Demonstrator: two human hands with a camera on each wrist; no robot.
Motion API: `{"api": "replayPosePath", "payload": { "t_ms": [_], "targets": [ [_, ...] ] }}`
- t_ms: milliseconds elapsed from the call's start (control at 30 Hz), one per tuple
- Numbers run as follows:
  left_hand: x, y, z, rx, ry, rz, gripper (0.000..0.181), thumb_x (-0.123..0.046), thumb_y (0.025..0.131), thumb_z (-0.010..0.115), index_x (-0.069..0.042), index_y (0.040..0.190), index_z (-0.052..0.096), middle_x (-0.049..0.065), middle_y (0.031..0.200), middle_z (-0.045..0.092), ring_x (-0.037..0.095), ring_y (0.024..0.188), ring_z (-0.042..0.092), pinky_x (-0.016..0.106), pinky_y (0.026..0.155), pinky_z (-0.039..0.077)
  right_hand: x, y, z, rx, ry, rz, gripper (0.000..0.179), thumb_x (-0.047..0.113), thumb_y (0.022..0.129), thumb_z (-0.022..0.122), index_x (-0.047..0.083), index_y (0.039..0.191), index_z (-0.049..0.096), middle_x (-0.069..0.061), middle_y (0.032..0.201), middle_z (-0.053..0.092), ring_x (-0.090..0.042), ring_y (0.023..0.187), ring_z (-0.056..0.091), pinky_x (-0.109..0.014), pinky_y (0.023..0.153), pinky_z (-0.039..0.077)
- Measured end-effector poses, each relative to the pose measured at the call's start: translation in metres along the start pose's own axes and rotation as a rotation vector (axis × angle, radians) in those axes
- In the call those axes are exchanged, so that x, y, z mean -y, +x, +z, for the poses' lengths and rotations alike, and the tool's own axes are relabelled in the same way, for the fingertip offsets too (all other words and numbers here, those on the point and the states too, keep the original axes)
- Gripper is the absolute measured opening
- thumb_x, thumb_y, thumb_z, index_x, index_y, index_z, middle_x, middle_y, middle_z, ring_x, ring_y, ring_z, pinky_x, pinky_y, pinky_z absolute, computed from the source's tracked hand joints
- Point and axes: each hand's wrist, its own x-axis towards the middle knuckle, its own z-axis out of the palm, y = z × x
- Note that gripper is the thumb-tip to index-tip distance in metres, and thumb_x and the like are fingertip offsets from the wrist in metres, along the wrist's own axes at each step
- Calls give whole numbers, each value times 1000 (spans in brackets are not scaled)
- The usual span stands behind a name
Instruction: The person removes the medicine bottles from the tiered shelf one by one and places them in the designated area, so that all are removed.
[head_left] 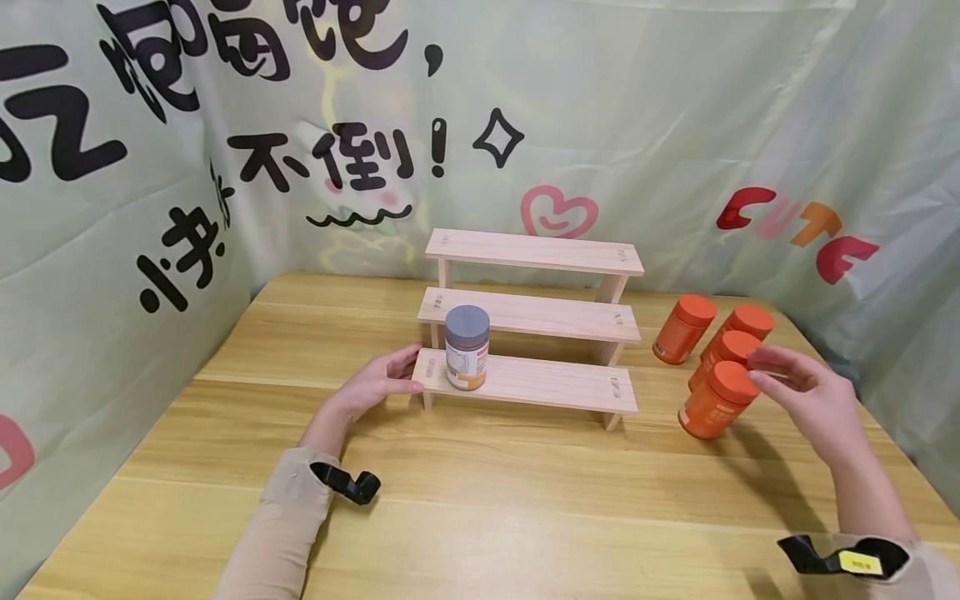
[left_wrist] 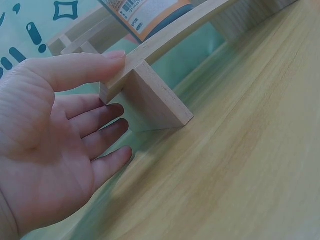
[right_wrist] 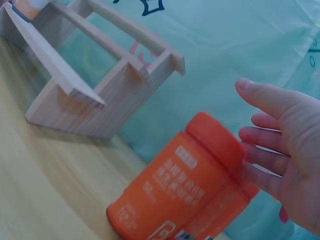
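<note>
A three-step wooden display stand (head_left: 532,312) stands on the table. At the left end of its lowest step is my left hand (head_left: 382,382), thumb on top of the board (left_wrist: 137,62) and index finger against its end, the other fingers loosely bent below. On that step, close to this hand, a jar with a grey-blue lid (head_left: 467,348) stands upright. My right hand (head_left: 813,396) hovers beside the lids of several orange jars, fingers loosely spread and nothing gripped. Nearest to it is the front orange jar (head_left: 717,402), which also fills the middle of the right wrist view (right_wrist: 170,185).
Another orange jar (head_left: 683,329) stands a little apart, between the stand and the grouped jars. Behind the wooden table (head_left: 480,492) hangs a pale printed cloth (head_left: 660,125), which also runs along both sides.
</note>
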Motion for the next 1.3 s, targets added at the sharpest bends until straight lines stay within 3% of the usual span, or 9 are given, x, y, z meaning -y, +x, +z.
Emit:
{"api": "replayPosePath", "payload": {
  "t_ms": [333,500,800,1033,1300],
  "targets": [
    [0,0,1,2,5,4,81,-9,85,65,9,144,12,25,149,14,39,135,20,46,110,18,33,12,8,36,-56,-3,37,14,88,63,4,123,55,27,98,59,12,86,56,-3,70,42],
    [2,0,0,9,-3,-3,81,-9,86,65,9,144,12,25,150,14,38,135,20,45,110,18,47,21,22,91,-97,-57,39,18,90,62,1,124,54,27,98,57,11,87,54,-3,70,43],
    [1,1,0,6,4,3,82,-10,85,65,9,144,12,24,150,14,38,135,20,45,111,17,75,35,65,190,14,-166,38,15,90,61,0,124,53,12,104,61,4,92,56,-8,76,45],
    [1,0,1,-2,6,-7,82,-9,85,65,8,144,12,24,150,15,38,135,21,45,110,18,92,43,98,270,61,-190,42,19,90,61,-2,126,52,-15,114,61,0,94,58,-12,78,48],
    [1,0,1,-8,2,4,81,-8,85,65,8,144,13,25,149,17,38,135,22,45,110,19,106,52,133,350,165,-209,43,15,89,63,-3,126,51,-19,115,61,-8,98,60,-14,82,47]
  ]
}}
